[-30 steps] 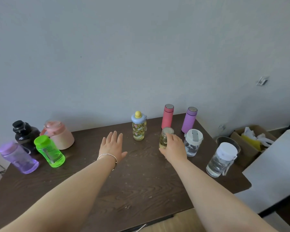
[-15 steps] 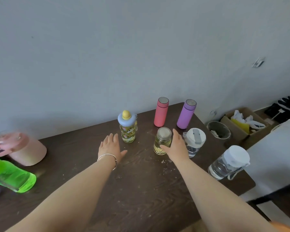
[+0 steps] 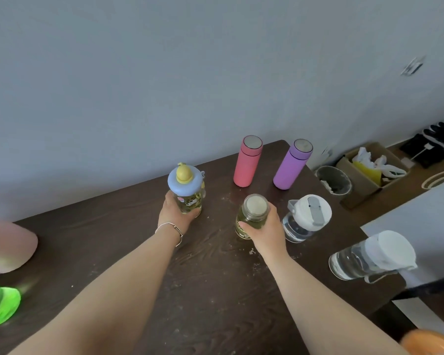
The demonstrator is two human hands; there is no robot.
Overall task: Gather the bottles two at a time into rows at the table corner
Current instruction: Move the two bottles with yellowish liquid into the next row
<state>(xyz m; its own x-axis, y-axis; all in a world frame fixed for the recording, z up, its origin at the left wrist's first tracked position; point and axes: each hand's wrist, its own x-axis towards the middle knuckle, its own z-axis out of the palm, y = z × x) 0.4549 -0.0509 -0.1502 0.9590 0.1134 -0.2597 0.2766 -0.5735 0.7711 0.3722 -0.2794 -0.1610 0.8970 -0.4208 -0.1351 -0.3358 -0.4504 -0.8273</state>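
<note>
1. Bottles gathered at far right corner of table (image 3: 215,290): pink flask (image 3: 248,162) and purple flask (image 3: 291,165) form the back row; flip-lid bottle (image 3: 304,219) stands nearer.
2. Outstanding: clear bottle (image 3: 367,257) at right edge; pink jug (image 3: 9,245) and green bottle (image 3: 0,304) far left.
3. Left hand (image 3: 176,213), arm extended: wrapped around cartoon bottle (image 3: 187,190), left of the flasks.
4. Right hand (image 3: 265,230), arm extended: wrapped around yellow jar (image 3: 251,213), just beside flip-lid bottle. Lift-off of either cannot be told.
</note>
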